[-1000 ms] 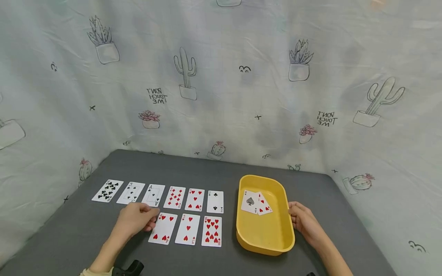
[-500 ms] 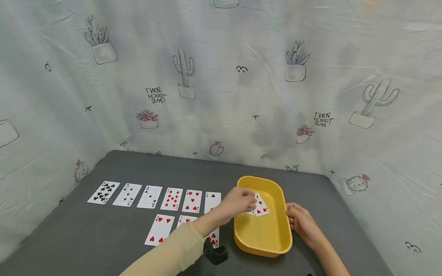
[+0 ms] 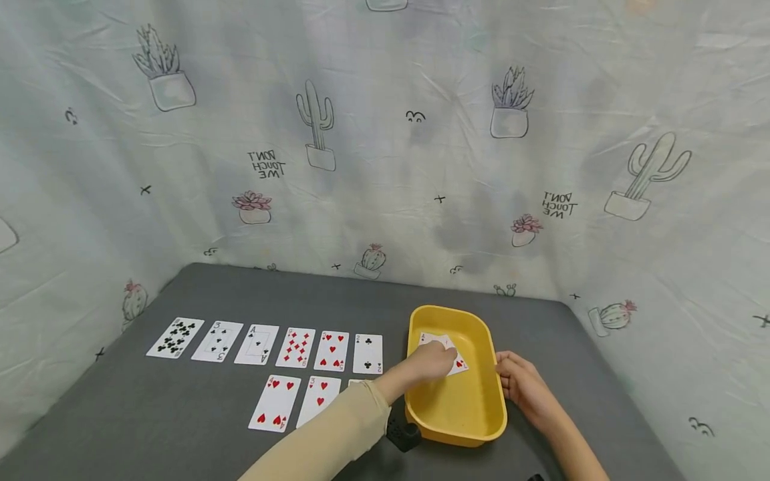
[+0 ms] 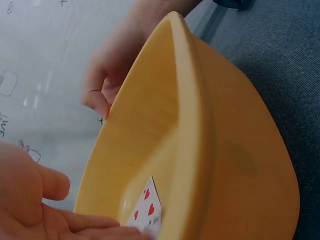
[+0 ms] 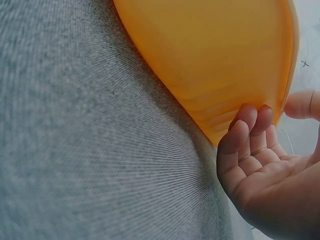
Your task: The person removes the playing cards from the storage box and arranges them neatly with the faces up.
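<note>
The backdrop cloth (image 3: 385,133) carries mirrored writing, "DON'T TOUCH ME", next to potted cactus drawings. Down on the grey tabletop (image 3: 180,414), the yellow tray (image 3: 478,427) sits near the right edge. The left hand (image 3: 430,361) is inside it, fingers bent down onto the cards (image 3: 460,363) lying in the tray's far half; an "A" index shows at one card's corner and red hearts peek out beside the fingers. Whether that grip pinches a card or only presses on it, I cannot tell. The right hand (image 3: 520,387) sits at the tray's right wall, fingers loosely curled against the outside and thumb (image 5: 302,104) up at the rim. Left of the tray, two rows of face-up cards (image 3: 265,344) lie flat: clubs and red cards in the far row, hearts in the near one.
</note>
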`<action>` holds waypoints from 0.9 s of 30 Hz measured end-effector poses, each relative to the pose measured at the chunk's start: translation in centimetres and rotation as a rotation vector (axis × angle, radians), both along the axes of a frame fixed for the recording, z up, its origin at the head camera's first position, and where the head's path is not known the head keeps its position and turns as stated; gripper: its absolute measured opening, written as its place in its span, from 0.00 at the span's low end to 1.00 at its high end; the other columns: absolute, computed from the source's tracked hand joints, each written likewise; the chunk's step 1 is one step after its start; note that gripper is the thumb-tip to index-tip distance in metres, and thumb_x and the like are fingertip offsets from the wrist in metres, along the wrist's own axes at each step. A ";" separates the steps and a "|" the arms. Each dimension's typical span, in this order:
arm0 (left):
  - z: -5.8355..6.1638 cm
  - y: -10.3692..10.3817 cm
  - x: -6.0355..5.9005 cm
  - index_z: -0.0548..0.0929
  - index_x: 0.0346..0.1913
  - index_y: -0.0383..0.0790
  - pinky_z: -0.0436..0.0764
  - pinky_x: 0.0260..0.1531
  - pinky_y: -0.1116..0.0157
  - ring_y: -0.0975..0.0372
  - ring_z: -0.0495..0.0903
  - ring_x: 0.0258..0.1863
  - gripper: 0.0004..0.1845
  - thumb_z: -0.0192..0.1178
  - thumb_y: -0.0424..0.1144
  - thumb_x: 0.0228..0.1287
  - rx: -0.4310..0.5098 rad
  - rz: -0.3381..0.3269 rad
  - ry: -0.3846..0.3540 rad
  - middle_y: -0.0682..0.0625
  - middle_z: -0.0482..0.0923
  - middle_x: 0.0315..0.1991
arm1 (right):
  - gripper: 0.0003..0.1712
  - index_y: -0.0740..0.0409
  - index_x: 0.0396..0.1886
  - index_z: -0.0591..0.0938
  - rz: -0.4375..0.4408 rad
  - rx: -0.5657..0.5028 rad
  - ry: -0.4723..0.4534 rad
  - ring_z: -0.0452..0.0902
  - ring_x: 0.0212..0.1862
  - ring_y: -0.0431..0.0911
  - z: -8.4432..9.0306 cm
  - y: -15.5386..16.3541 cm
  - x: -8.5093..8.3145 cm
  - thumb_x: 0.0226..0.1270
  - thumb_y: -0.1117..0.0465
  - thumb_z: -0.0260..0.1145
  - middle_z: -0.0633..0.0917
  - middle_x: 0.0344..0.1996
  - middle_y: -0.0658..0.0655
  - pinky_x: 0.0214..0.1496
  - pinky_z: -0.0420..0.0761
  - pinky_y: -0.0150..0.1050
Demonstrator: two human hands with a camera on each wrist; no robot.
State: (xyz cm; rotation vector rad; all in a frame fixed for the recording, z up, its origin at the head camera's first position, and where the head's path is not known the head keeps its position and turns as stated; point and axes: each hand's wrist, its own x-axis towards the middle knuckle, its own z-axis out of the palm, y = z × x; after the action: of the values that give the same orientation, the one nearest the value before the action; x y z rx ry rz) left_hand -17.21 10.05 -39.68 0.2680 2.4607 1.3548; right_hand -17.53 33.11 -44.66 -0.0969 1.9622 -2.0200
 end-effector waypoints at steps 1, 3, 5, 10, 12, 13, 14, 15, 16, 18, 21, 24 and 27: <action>-0.1 0.0 0.0 0.78 0.37 0.32 0.65 0.22 0.69 0.61 0.68 0.21 0.19 0.45 0.45 0.77 0.011 0.001 -0.013 0.46 0.73 0.24 | 0.15 0.75 0.52 0.68 0.004 -0.002 -0.003 0.79 0.33 0.46 0.0 0.0 0.0 0.73 0.67 0.50 0.80 0.35 0.61 0.37 0.82 0.41; -0.2 0.0 0.1 0.79 0.35 0.33 0.65 0.21 0.69 0.60 0.70 0.21 0.21 0.45 0.47 0.78 0.045 0.003 -0.034 0.44 0.75 0.25 | 0.14 0.75 0.51 0.68 0.006 0.000 -0.002 0.79 0.33 0.46 0.0 0.0 -0.1 0.73 0.67 0.50 0.80 0.34 0.61 0.37 0.82 0.41; -0.3 0.0 0.1 0.79 0.35 0.33 0.65 0.21 0.70 0.58 0.73 0.22 0.22 0.45 0.47 0.78 0.061 -0.005 -0.037 0.43 0.77 0.26 | 0.14 0.74 0.51 0.68 0.005 0.004 -0.001 0.79 0.33 0.46 0.0 0.0 -0.1 0.72 0.67 0.50 0.80 0.34 0.60 0.37 0.82 0.41; -0.5 0.0 0.1 0.80 0.32 0.33 0.66 0.20 0.71 0.58 0.75 0.21 0.22 0.46 0.46 0.78 0.083 -0.024 -0.033 0.44 0.77 0.24 | 0.13 0.73 0.50 0.69 -0.027 0.011 -0.015 0.79 0.32 0.46 -0.2 0.0 -0.1 0.71 0.67 0.50 0.80 0.33 0.60 0.36 0.82 0.41; -0.7 0.0 0.0 0.77 0.25 0.36 0.64 0.18 0.72 0.62 0.69 0.16 0.22 0.46 0.44 0.77 0.128 -0.030 -0.058 0.48 0.72 0.18 | 0.13 0.73 0.50 0.69 -0.032 0.014 -0.015 0.79 0.32 0.47 -0.2 -0.1 -0.1 0.71 0.68 0.51 0.80 0.33 0.60 0.36 0.82 0.41; -0.8 0.1 -0.1 0.74 0.21 0.38 0.62 0.17 0.72 0.63 0.66 0.14 0.23 0.46 0.43 0.77 0.165 -0.032 -0.078 0.50 0.69 0.16 | 0.13 0.73 0.50 0.69 -0.031 0.014 -0.012 0.79 0.32 0.47 -0.2 -0.1 -0.1 0.71 0.68 0.51 0.80 0.33 0.60 0.36 0.82 0.41; -1.0 0.1 -0.2 0.71 0.19 0.40 0.62 0.16 0.72 0.65 0.64 0.14 0.23 0.47 0.42 0.77 0.204 -0.028 -0.094 0.52 0.66 0.15 | 0.13 0.73 0.50 0.69 -0.026 0.016 -0.008 0.79 0.33 0.47 -0.2 -0.1 -0.1 0.71 0.67 0.51 0.80 0.33 0.60 0.36 0.82 0.41; -1.1 0.1 -0.3 0.69 0.18 0.41 0.61 0.16 0.72 0.65 0.62 0.14 0.23 0.47 0.40 0.76 0.247 -0.016 -0.108 0.53 0.64 0.15 | 0.13 0.73 0.50 0.69 -0.020 0.017 -0.003 0.79 0.33 0.47 -0.1 -0.1 -0.1 0.71 0.67 0.51 0.80 0.33 0.60 0.37 0.82 0.42; -1.3 0.2 -0.5 0.67 0.17 0.41 0.60 0.16 0.72 0.65 0.60 0.14 0.22 0.48 0.38 0.75 0.292 0.002 -0.123 0.53 0.63 0.15 | 0.13 0.73 0.50 0.69 -0.015 0.019 0.001 0.79 0.33 0.47 -0.1 0.0 -0.1 0.71 0.67 0.51 0.80 0.34 0.60 0.37 0.82 0.42; -1.5 0.2 -0.8 0.70 0.20 0.39 0.62 0.18 0.71 0.65 0.62 0.16 0.20 0.49 0.38 0.74 0.355 0.059 -0.136 0.52 0.64 0.17 | 0.13 0.73 0.49 0.69 -0.022 0.016 -0.002 0.79 0.33 0.47 -0.1 -0.1 -0.1 0.70 0.67 0.51 0.80 0.33 0.60 0.37 0.82 0.42; -1.6 0.2 -1.0 0.78 0.33 0.33 0.75 0.27 0.65 0.59 0.74 0.23 0.14 0.50 0.39 0.73 0.397 0.152 -0.139 0.47 0.74 0.25 | 0.13 0.73 0.50 0.69 -0.027 0.016 -0.011 0.79 0.33 0.47 -0.1 -0.1 -0.1 0.71 0.67 0.51 0.80 0.33 0.60 0.36 0.82 0.42; -1.4 0.3 -1.0 0.78 0.48 0.29 0.81 0.40 0.56 0.49 0.81 0.35 0.17 0.50 0.42 0.73 0.432 0.217 -0.182 0.40 0.79 0.36 | 0.13 0.73 0.50 0.69 -0.025 0.016 -0.014 0.79 0.32 0.47 -0.1 -0.1 -0.2 0.71 0.67 0.51 0.80 0.33 0.60 0.36 0.82 0.42; -1.3 0.6 -0.9 0.76 0.51 0.28 0.80 0.42 0.56 0.47 0.81 0.38 0.18 0.51 0.42 0.72 0.494 0.297 -0.252 0.37 0.79 0.40 | 0.14 0.73 0.50 0.68 -0.012 0.012 -0.009 0.79 0.32 0.47 0.0 -0.1 -0.2 0.72 0.67 0.51 0.80 0.33 0.61 0.36 0.82 0.42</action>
State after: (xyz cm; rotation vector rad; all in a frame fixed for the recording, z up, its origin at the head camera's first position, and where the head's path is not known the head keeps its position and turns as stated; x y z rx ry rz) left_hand -18.13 10.64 -40.93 -0.1607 1.9858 1.9784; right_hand -17.71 33.01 -44.69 -0.0735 1.9740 -2.0117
